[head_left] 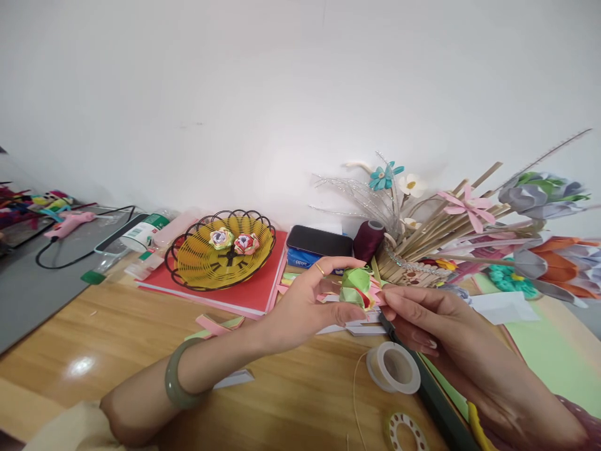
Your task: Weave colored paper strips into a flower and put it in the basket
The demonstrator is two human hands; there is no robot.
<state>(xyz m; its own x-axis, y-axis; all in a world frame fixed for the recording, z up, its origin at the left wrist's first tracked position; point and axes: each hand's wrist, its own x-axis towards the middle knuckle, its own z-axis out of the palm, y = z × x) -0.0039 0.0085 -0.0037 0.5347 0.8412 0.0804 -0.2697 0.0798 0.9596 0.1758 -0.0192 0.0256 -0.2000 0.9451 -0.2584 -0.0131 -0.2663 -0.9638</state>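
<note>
Thumb and index finger of the left grip [305, 307] are curved around the left side of a small folded piece of green, pink and red paper-like material [355, 287], which is held between them above the surface [291, 413]. The piece's pink right end is pinched between the thumb and fingers of the right grip [441, 319], so that it is held from both sides; its edges are partly covered by the fingertips.

Just beneath, flat white paper strips [370, 329] are partly hidden by the right grip, and a long dark green bar [434, 398] is overlapped by it. Beside the bar, a white plastic spool [375, 373] is seen, with a thin beige cord [355, 401] trailed near it. Behind the left grip, a blue packet [305, 258] is partly covered, with a black rectangular case [319, 239] laid on top; a maroon cone of thread [366, 241] is placed beside them. Pink and green strips [218, 324] are partly blocked by the left forearm.

Farther left, two multicoloured folded flowers [246, 243] are held in a yellow woven basket with a black looped rim [204, 266], set on red sheets [270, 269].
</note>
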